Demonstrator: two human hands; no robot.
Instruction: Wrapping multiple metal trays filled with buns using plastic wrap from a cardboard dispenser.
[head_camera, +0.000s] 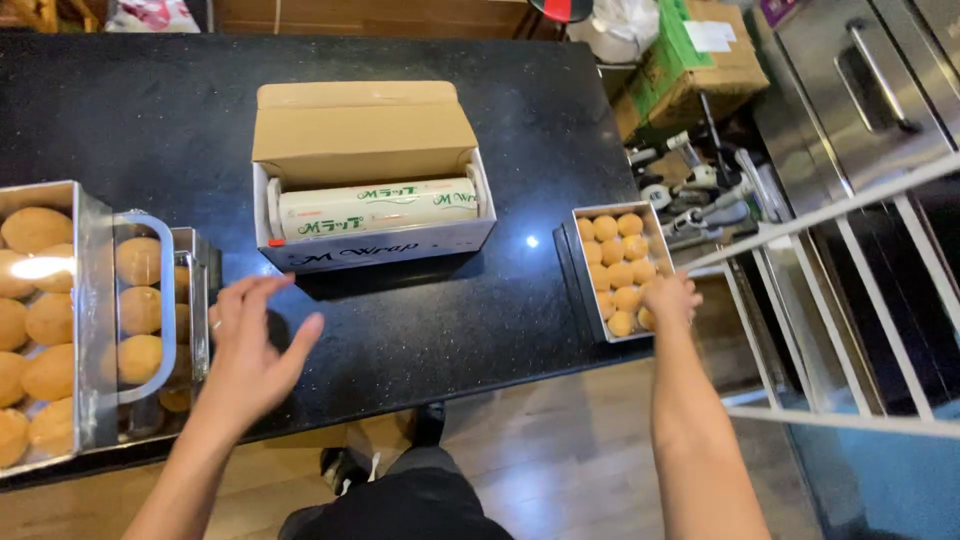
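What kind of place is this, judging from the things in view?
Probably a bakery or commercial kitchen. Metal trays of round golden buns sit on a black counter, a large cling-film roll in its dispenser box stands there, and a steel oven is at right.

left hand (248, 345) spread open, right hand (670, 298) curled downward

The counter (450, 330) is dark polished stone, glossy and finely speckled, with small light glints. In the middle of it stands a matt brown cardboard box (365, 130) with a smooth white printed front, holding a roll of cling film (378, 208) with a soft plastic sheen. Right of the box, a small tray (580, 262) of brushed metal carries matt golden buns (618, 265), and the right hand (670, 298) rests on them. Left of the box, shiny steel trays (92, 300) hold larger matt buns (38, 345), beside the bare left hand (250, 350). Below the counter, the floor (540, 470) is smooth pale wood.
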